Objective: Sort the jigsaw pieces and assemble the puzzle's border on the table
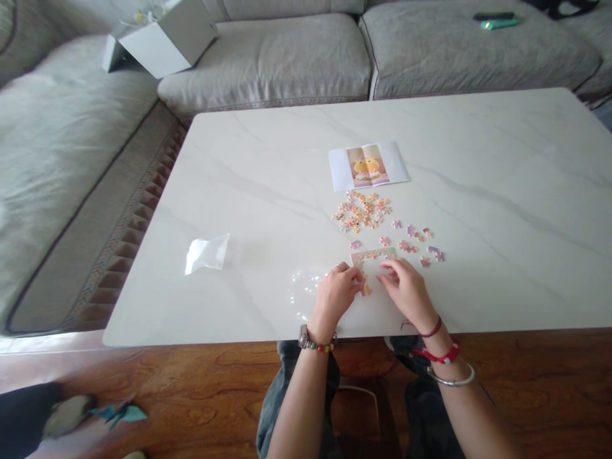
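So far, only a small part of the jigsaw is joined: a short, L-shaped strip of joined pieces [371,257] lies on the table [502,159], right of centre and toward its near edge. Much more is left. A heap of loose pieces [361,211] sits farther from the near edge, just below a printed picture sheet [368,166] showing a yellow cartoon figure, and a looser scatter of pieces [415,241] spreads to the heap's right. Both hands work at the strip's near side. The left hand [336,294] is curled downward, its fingers [354,275] at the strip's lower-left corner and just beside an orange piece [366,290]. The right hand [406,292] lies partly open, its fingers [388,271] reaching toward the strip's near side. Neither hand is spread flat, but the fingers hide whether either has hold of a piece, so I cannot tell. A clear plastic bag [207,254] lies well apart, toward the table's left edge, and a white box [160,38] rests on the sofa [268,57] beyond the far edge.
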`<state>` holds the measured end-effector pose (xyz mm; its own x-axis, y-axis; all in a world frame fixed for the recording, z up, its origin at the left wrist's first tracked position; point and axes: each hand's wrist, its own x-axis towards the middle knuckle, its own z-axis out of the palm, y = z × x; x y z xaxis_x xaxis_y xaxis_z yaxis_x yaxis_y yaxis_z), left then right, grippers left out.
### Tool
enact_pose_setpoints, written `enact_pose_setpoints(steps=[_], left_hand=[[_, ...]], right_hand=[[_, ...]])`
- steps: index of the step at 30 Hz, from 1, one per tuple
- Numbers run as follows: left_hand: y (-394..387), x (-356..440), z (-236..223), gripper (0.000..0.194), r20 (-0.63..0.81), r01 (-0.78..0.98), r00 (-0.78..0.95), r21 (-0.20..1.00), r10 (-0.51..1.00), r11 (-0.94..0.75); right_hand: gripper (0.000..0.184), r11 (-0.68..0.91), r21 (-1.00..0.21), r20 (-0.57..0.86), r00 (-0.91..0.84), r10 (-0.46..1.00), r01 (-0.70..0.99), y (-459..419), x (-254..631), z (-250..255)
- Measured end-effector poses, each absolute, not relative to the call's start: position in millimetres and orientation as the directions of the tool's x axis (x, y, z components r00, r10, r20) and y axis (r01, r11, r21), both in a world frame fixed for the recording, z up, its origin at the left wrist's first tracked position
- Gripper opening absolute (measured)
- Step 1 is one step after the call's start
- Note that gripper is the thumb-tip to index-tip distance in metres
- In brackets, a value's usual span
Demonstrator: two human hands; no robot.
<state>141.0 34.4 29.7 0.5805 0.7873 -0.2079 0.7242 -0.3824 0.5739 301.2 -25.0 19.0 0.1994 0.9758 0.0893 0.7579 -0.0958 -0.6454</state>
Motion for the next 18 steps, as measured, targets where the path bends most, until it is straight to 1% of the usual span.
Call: enact_pose_setpoints(steps=[2, 4, 6, 10, 18], left_hand=[[35, 141, 29, 0.02, -0.188, 0.717, 0.58, 0.579, 0.793, -0.387], [37, 140, 29, 0.031, -0.154, 0.696, 0.588, 0.596, 0.794, -0.4], [38, 140, 29, 0.036, -0.116, 0.662, 0.611, 0.617, 0.783, -0.426], [41, 137, 28, 0.037, -0.086, 0.638, 0.637, 0.617, 0.766, -0.461], [48, 138, 36, 0.039, -0.141, 0.665, 0.635, 0.6, 0.759, -0.445]], right_hand=[[0.028, -0.022, -0.586, 0.165, 0.146, 0.975, 0.81, -24, 317, 19], [0.034, 0.023, -0.558, 0.152, 0.074, 0.986, 0.83, -24, 328, 17], [0.036, 0.039, -0.552, 0.106, 0.024, 0.994, 0.833, -26, 332, 13], [0.032, 0.036, -0.53, 0.079, 0.007, 0.997, 0.847, -28, 329, 8], [0.018, 0.07, -0.528, 0.116, -0.011, 0.993, 0.846, -20, 328, 14]])
